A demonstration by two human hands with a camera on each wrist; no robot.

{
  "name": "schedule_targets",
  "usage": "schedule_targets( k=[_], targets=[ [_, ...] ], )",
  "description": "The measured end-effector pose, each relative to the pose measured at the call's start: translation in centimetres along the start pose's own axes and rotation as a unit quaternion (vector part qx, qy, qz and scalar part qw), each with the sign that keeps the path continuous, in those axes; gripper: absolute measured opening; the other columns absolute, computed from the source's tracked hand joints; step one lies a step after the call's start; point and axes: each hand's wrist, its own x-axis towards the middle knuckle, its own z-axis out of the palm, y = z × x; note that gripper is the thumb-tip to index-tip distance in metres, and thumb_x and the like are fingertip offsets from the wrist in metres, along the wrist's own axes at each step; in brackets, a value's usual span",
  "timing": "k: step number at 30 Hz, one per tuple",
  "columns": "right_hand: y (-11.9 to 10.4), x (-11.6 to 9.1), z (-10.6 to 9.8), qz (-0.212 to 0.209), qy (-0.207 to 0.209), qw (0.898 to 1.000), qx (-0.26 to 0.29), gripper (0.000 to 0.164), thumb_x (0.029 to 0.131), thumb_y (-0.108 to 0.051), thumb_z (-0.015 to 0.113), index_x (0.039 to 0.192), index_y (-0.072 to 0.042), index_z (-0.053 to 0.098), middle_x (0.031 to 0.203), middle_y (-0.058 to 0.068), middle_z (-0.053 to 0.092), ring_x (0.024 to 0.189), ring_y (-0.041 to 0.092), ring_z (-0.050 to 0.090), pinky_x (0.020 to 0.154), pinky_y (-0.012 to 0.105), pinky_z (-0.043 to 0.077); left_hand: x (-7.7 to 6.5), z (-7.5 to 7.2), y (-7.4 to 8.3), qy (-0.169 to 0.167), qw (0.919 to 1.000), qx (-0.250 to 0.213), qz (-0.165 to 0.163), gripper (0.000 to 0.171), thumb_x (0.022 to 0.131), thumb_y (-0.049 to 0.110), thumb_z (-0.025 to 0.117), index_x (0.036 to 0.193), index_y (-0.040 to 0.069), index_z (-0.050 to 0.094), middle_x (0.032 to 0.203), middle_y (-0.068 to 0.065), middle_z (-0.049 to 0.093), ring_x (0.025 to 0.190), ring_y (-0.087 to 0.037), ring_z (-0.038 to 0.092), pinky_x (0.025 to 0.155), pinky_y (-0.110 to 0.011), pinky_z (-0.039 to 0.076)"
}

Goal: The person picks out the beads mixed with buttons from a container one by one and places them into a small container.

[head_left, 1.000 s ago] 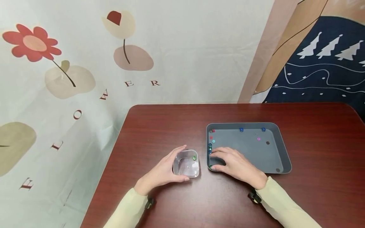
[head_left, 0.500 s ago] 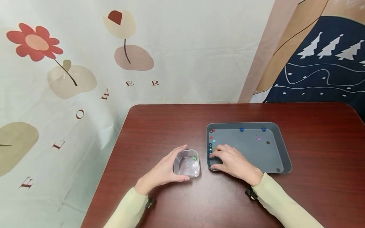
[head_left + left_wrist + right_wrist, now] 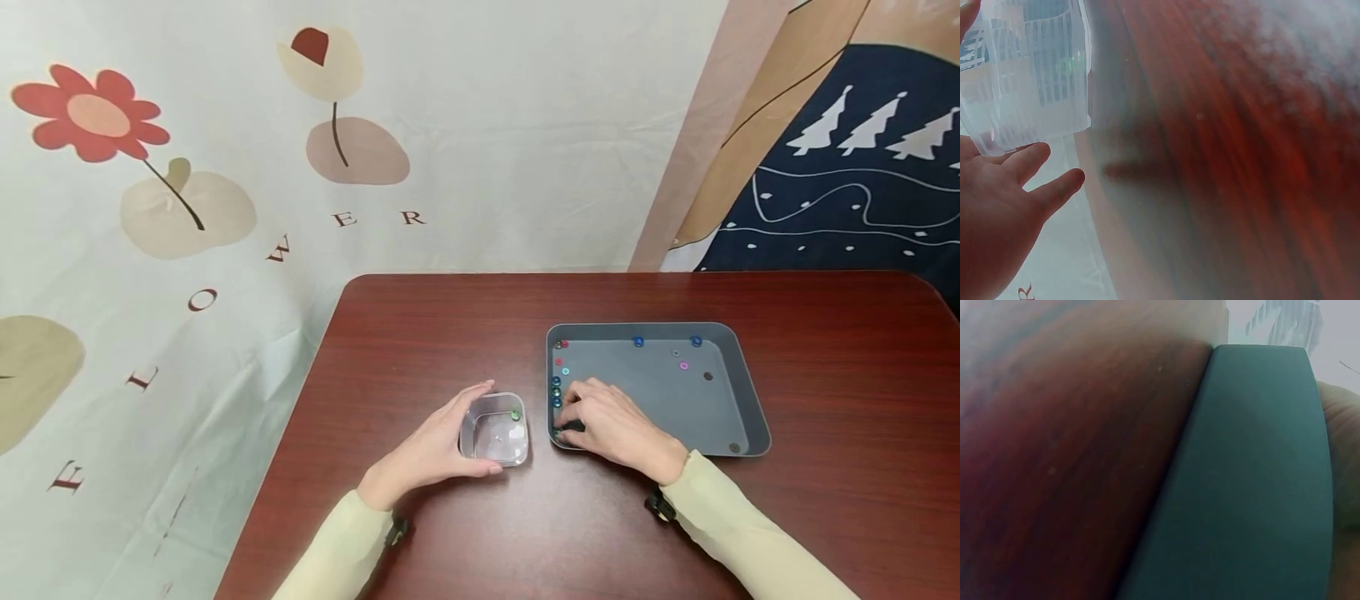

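My left hand [image 3: 431, 446] holds a clear plastic container [image 3: 493, 450], thumb on the near side and fingers around the far side. A green marble [image 3: 515, 415] lies inside it. In the left wrist view the container [image 3: 1029, 81] shows above the palm. My right hand [image 3: 618, 427] reaches into the grey tray [image 3: 660, 396] at its near left corner, fingers bent down and thumb below them. By the fingertips lies a dark green marble [image 3: 556, 434]; whether they pinch it is hidden. Just above, several blue and green marbles [image 3: 557, 392] line the left wall.
Along the tray's far wall sit blue marbles [image 3: 638, 342]. Small red pieces, a cyan ring [image 3: 566, 372], a pink ring [image 3: 683, 366] and brown discs [image 3: 708, 377] are scattered inside. The tray's outer wall [image 3: 1254, 481] fills much of the right wrist view.
My right hand's fingers have drawn closer to the thumb, near the tray's corner, and the hand has turned slightly. The left hand keeps its hold on the container. The view has shifted slightly.
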Motion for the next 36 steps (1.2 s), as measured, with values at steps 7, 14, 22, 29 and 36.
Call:
schedule_targets(
  k=[7,14,22,29,36],
  targets=[
    [0.0,-0.3,-0.2,0.01,0.008,1.0,0.021,0.012,0.087,-0.022,0.085,0.098,-0.019,0.081,0.103,-0.005,0.065,0.096,0.019,0.059,0.076,0.036,0.049,0.3,0.1,0.6,-0.002,1.0,0.006,0.0,0.11,0.073,0.049,0.092,0.161,0.017,0.033,0.16,0.003,0.041,0.144,-0.017,0.042,0.118,-0.045,0.037],
    [-0.2,-1.3,-1.4,0.037,0.073,0.995,0.063,0.013,0.088,-0.02,0.084,0.1,-0.019,0.078,0.105,-0.007,0.067,0.098,0.018,0.062,0.083,0.042,0.054,0.3,0.3,0.7,0.006,0.9997,-0.023,-0.009,0.108,0.071,0.045,0.094,0.155,0.012,0.034,0.149,0.0,0.053,0.131,-0.018,0.053,0.111,-0.045,0.045],
    [-0.5,-2.5,-3.1,0.014,0.172,0.982,0.08,0.018,0.087,-0.019,0.085,0.104,-0.019,0.078,0.109,-0.008,0.068,0.102,0.014,0.064,0.083,0.039,0.056,0.3,0.7,0.6,0.025,0.9992,-0.031,-0.003,0.098,0.07,0.042,0.095,0.147,0.013,0.042,0.144,-0.001,0.055,0.128,-0.016,0.054,0.111,-0.041,0.045],
    [-1.4,-3.0,-3.9,-0.003,0.221,0.969,0.109,0.023,0.086,-0.016,0.086,0.106,-0.02,0.078,0.112,-0.01,0.068,0.104,0.011,0.064,0.082,0.029,0.054,0.3,0.6,0.5,0.034,0.9988,-0.034,-0.002,0.099,0.068,0.039,0.096,0.148,0.013,0.044,0.144,-0.001,0.056,0.129,-0.016,0.054,0.111,-0.042,0.044],
    [-2.6,-2.5,-3.6,-0.024,0.242,0.959,0.144,0.027,0.084,-0.011,0.086,0.108,-0.021,0.077,0.114,-0.01,0.068,0.105,0.012,0.065,0.088,0.018,0.048,0.3,0.6,0.4,0.024,0.9991,-0.023,-0.028,0.108,0.07,0.044,0.095,0.156,0.01,0.039,0.145,-0.002,0.056,0.132,-0.019,0.053,0.112,-0.047,0.044]
  ],
)
